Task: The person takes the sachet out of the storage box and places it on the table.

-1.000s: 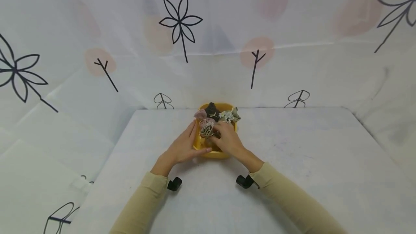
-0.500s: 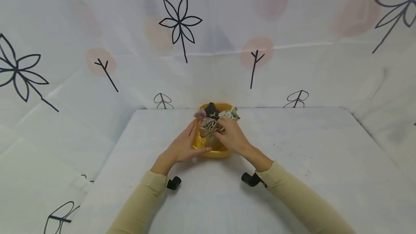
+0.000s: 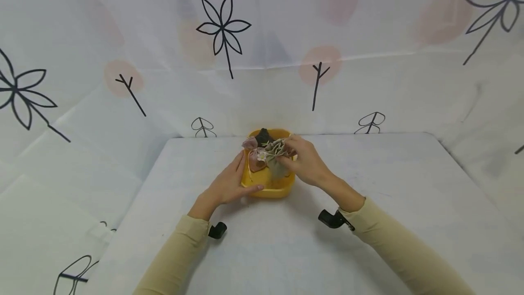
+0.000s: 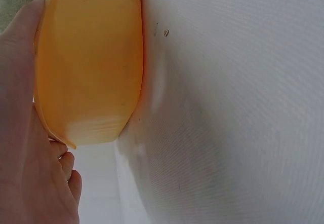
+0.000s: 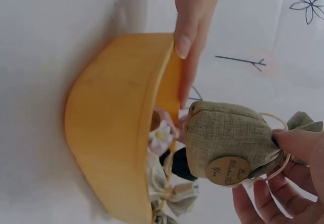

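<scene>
My right hand (image 3: 309, 160) pinches the gathered neck of an olive-green drawstring pouch (image 5: 230, 133) with a round brown paper tag. The pouch hangs at the right side of a yellow plastic box (image 3: 268, 192), just above its rim in the right wrist view. Still in the box are a pink pouch (image 3: 257, 160) with a white flower, a dark pouch (image 3: 264, 136), and a pale pouch (image 5: 177, 196) with a tied neck. My left hand (image 3: 227, 184) rests against the box, its thumb along the near rim and its straight fingers along the left side.
The box stands on a white-covered table (image 3: 262, 249), close to its back edge. Behind rises a white cloth backdrop (image 3: 262, 94) with drawn flowers and twigs. Black wrist cameras sit below each hand, such as the right one's camera (image 3: 330, 219).
My right hand has lifted the olive-green pouch from among the others and drawn it up and to the right. My left hand has stayed on the box.
</scene>
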`<state>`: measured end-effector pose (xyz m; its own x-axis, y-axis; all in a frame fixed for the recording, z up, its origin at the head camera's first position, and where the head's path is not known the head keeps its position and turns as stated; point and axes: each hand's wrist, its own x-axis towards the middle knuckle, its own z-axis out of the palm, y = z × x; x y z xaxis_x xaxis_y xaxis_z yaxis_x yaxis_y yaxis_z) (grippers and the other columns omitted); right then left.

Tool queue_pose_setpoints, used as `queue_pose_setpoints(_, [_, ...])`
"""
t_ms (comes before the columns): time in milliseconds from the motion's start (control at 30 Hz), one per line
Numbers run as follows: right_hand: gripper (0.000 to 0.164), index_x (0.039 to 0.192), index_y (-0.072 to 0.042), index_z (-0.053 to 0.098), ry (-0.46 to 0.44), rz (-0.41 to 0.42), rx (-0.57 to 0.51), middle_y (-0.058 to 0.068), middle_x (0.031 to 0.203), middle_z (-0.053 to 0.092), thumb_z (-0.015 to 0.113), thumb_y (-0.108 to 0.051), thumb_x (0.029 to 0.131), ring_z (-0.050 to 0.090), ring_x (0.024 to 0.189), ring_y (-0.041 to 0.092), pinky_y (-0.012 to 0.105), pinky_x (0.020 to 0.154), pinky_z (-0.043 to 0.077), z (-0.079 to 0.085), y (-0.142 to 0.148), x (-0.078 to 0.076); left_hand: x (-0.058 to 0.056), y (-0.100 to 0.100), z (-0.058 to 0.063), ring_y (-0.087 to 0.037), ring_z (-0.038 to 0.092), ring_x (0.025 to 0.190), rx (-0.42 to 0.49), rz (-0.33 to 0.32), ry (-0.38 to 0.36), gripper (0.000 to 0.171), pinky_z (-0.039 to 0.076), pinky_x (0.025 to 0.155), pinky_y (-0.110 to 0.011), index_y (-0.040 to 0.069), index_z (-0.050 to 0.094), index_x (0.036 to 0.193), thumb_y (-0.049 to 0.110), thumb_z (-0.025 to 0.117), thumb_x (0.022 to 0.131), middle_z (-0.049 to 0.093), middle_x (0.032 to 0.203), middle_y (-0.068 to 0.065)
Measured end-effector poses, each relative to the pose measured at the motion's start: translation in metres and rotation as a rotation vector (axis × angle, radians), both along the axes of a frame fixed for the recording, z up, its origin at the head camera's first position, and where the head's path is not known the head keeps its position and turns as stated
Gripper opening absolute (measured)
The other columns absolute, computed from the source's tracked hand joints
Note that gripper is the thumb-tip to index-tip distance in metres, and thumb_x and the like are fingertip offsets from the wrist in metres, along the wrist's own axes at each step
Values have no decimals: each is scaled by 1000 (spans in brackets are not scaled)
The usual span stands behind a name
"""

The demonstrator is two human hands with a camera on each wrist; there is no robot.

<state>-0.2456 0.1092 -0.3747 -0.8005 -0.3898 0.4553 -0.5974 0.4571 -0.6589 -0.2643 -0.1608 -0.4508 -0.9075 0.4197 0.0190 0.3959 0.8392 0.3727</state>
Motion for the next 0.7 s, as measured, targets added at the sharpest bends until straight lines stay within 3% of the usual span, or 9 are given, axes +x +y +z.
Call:
queue_pose_setpoints(233, [17,108,-3,70,-21,-20,3,8,106,64,76,-3,92,66,100,27,46,88,59,10,17,1,0,0,0,-27,16,156,6,5,-4,127,23,124,-43,10,-2,165,91,47,80,1,173,-8])
queue_pose_setpoints(700, [16,108,0,68,10,-103,35,12,104,63,73,-1,93,66,101,32,50,87,59,8,62,-8,-1,1,-2,-27,16,156,-14,15,-3,128,23,125,-42,11,-3,165,93,46,79,-1,173,-6])
